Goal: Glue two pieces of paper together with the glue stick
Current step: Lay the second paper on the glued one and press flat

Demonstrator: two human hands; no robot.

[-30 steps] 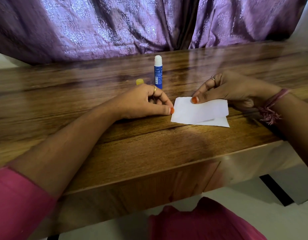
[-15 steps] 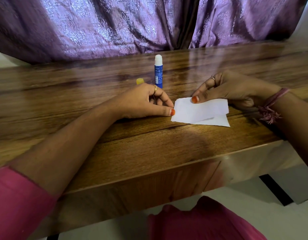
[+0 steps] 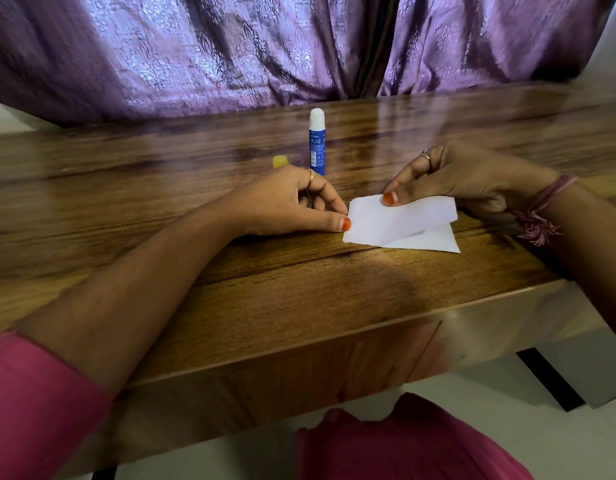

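Left hand point(image 3: 286, 202): grip pinched, thumb and forefinger meeting at the left edge of the top paper point(image 3: 400, 220); other fingers curled under.

Right hand point(image 3: 452, 178): thumb laid flat on the top paper's far edge, pressing down; whether the fingers beneath hold the sheet cannot be told.

Top paper: white slip, lying askew over the bottom paper point(image 3: 434, 242), whose near right corner shows from under it. Both lie right of centre on the worktop point(image 3: 230, 289), well back from its near edge.

Glue stick point(image 3: 317, 143): blue barrel, upright, white tip exposed, standing behind the left hand, apart from the papers.

Cap point(image 3: 280, 161): yellow, just left of the stick, partly hidden by the left hand.

Backdrop: purple curtain point(image 3: 195, 53) past the far edge.

Step in hand, by judgement: joining stage, the top sheet being laid and aligned on the lower; the uncapped stick suggests glue is already on.

Next move calls for: squaring the edges while the glue is wet, then pressing flat along the overlap. Risk: a skewed bond.
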